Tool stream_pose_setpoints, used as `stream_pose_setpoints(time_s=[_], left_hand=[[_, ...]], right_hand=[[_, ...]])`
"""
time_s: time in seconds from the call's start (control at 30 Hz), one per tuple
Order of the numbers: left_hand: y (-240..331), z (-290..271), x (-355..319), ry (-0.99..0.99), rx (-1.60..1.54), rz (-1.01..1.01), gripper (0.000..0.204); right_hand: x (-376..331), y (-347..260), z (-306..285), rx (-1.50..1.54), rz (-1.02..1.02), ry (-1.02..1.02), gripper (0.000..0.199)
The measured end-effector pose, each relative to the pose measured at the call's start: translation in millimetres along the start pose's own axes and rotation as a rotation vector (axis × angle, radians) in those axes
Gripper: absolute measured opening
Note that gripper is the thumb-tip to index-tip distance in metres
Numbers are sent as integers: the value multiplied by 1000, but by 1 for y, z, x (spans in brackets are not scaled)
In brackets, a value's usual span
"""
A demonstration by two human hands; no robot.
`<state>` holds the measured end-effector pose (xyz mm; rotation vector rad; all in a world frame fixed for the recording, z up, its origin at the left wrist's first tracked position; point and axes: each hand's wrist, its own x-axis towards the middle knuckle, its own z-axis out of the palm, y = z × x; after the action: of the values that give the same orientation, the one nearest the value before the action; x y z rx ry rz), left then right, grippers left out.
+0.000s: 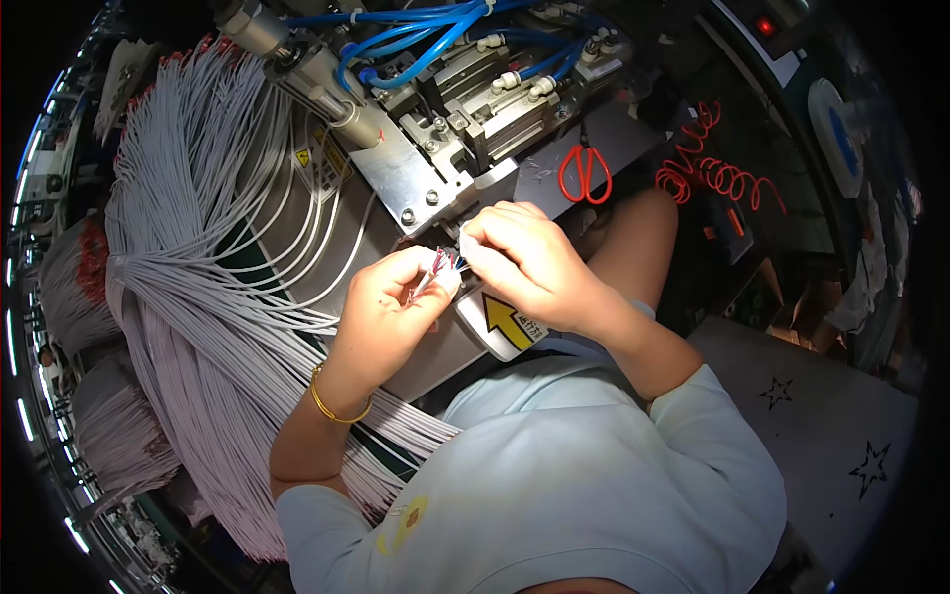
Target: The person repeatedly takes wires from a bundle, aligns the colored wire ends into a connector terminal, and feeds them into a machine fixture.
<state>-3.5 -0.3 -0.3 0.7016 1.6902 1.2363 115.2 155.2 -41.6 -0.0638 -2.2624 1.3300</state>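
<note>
Left hand (381, 307): thumb and fingers pinching a pale cable end (426, 284); there's a yellow bangle (334, 417) round that wrist.
Right hand (534, 262): thumb and fingertips closed on the thin coloured wires (450, 261), though I honestly can't tell which strands, the fingers cover too much.
Cable end: right between the two hands, poking out of the left pinch, wires fanned a bit toward the right fingertips.
Cable pile (198, 287): massive grey heap left of the left hand, some of it running under that forearm.
Machine (396, 178): chunky metal thing just beyond both hands, blue tubes (406, 18) looping over its far side.
Arrow sign (505, 322): white with a fat yellow arrow, just on the near side of the right hand.
Scissors (584, 150): red handles, beyond the right hand and off to its right, not touching it.
Red coil (727, 180): springy hose, well apart, further right of the right hand.
</note>
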Motion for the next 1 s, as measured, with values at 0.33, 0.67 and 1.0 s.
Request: stream_pose_setpoints(time_s=[0.33,0.67,1.0], left_hand=[[4,-2,2,-2,72,-7,11],[4,-1,-1,-14,-48,44,6],[5,1,0,-21,-152,-19,6]], right_hand=[[-3,-2,0,74,30,-3,9],[-1,-5,1,251,131,34,7],[-1,-4,7,164,40,70,4]])
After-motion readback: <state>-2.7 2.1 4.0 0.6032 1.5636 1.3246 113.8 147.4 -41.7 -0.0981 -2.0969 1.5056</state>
